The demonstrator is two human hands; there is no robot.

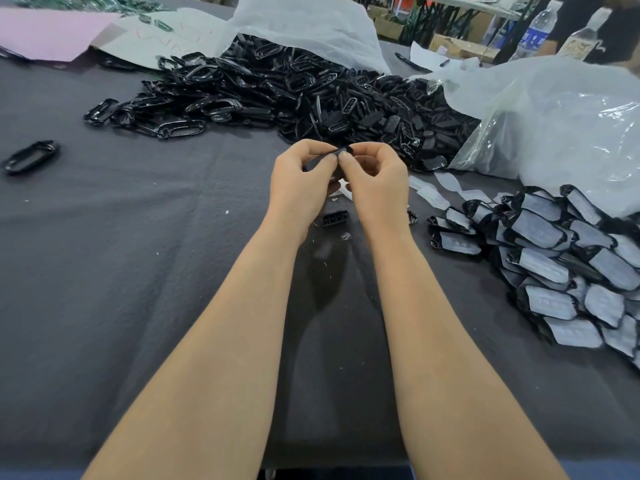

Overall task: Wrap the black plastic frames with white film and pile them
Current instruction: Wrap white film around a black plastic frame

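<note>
Between both hands' fingers (341, 160): black frame (344, 151), pinched.

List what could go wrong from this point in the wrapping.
1. The left hand and right hand pinch a small black frame by the fingertips only; it may slip, or the white film below it may go on crooked.
2. A loose frame lies on the cloth between the wrists and could be knocked away.
3. The unwrapped heap spills close to the wrapped pile; pieces may mix.
</note>
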